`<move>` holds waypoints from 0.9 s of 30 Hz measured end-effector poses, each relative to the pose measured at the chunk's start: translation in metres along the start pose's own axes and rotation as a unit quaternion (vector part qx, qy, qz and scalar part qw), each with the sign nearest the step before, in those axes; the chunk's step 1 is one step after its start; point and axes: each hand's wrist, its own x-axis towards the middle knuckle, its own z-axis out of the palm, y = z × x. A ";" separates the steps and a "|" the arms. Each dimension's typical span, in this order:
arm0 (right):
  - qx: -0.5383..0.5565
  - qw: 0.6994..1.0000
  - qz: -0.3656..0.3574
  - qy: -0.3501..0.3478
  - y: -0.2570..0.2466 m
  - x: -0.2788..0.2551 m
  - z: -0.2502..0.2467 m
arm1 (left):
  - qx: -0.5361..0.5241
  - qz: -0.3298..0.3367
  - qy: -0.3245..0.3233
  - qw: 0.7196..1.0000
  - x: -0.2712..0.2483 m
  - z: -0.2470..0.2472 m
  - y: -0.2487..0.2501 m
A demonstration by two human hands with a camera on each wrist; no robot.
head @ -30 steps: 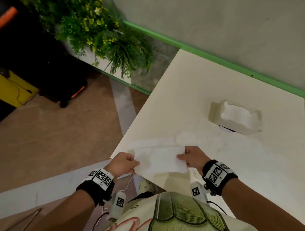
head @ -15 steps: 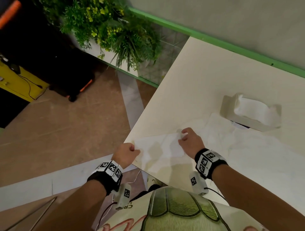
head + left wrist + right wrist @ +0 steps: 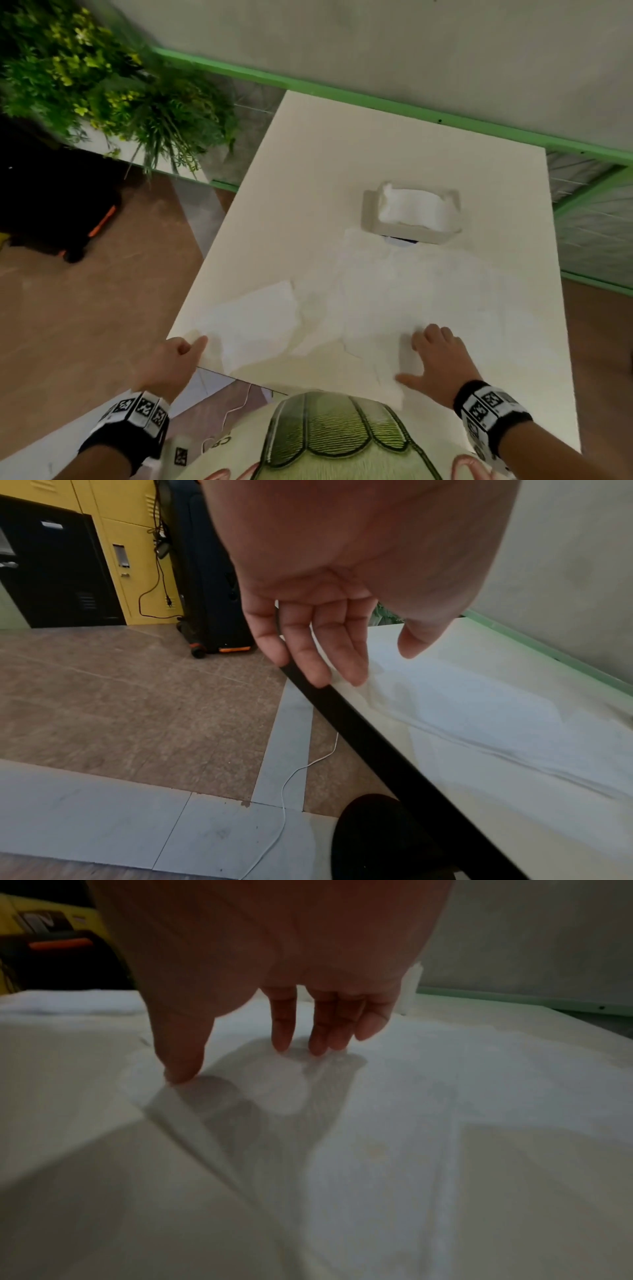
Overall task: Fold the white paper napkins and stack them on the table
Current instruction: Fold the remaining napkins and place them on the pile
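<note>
Across the white table [image 3: 394, 144], largest first: unfolded napkins [image 3: 411, 291] spread flat over the middle and near right. Far of them, a napkin holder [image 3: 411, 214] with white sheets bunched inside. Near left corner: a folded napkin [image 3: 257, 318], lying flat. Right hand [image 3: 436, 363], fingers spread and nearly straight, tips pressing on the spread napkins, gripping nothing. Left hand [image 3: 173, 359] at the table's near left edge, fingers loose, tips touching the folded napkin's corner, holding nothing.
</note>
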 end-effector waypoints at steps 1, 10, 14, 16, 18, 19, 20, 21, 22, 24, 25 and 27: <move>-0.002 1.000 -0.007 -0.007 0.007 -0.006 0.006 | -0.004 -0.001 0.002 1.000 -0.003 0.002 0.004; 0.148 0.982 -0.096 0.071 0.034 -0.008 0.018 | 0.035 0.075 0.031 0.996 -0.045 0.041 0.084; 0.264 0.954 -0.129 0.063 0.048 -0.011 0.011 | 0.000 0.158 0.014 0.987 -0.074 0.069 0.129; 0.315 0.940 -0.122 0.053 0.054 -0.012 0.001 | 0.008 0.213 -0.007 0.977 -0.088 0.082 0.153; 0.346 0.931 -0.109 0.038 0.060 -0.014 -0.012 | 0.031 0.278 -0.025 0.960 -0.103 0.094 0.176; 0.356 0.928 -0.106 0.029 0.063 -0.015 -0.020 | 0.041 0.312 -0.030 0.949 -0.109 0.099 0.186; 0.370 0.923 -0.105 0.023 0.066 -0.015 -0.027 | 0.043 0.341 -0.032 0.938 -0.114 0.104 0.195; 0.388 0.916 -0.100 0.013 0.068 -0.016 -0.034 | 0.036 0.366 -0.034 0.929 -0.119 0.108 0.203; 0.422 0.902 -0.095 0.005 0.069 -0.017 -0.044 | 0.024 0.388 -0.034 0.921 -0.123 0.112 0.210; 0.538 0.840 -0.068 -0.023 0.071 -0.019 -0.064 | 0.008 0.428 -0.028 0.903 -0.131 0.117 0.225; 0.611 0.788 -0.050 -0.048 0.071 -0.022 -0.076 | 0.007 0.454 -0.019 0.891 -0.137 0.117 0.234; 0.727 0.677 -0.015 -0.112 0.074 -0.026 -0.099 | 0.018 0.514 0.010 0.857 -0.149 0.118 0.251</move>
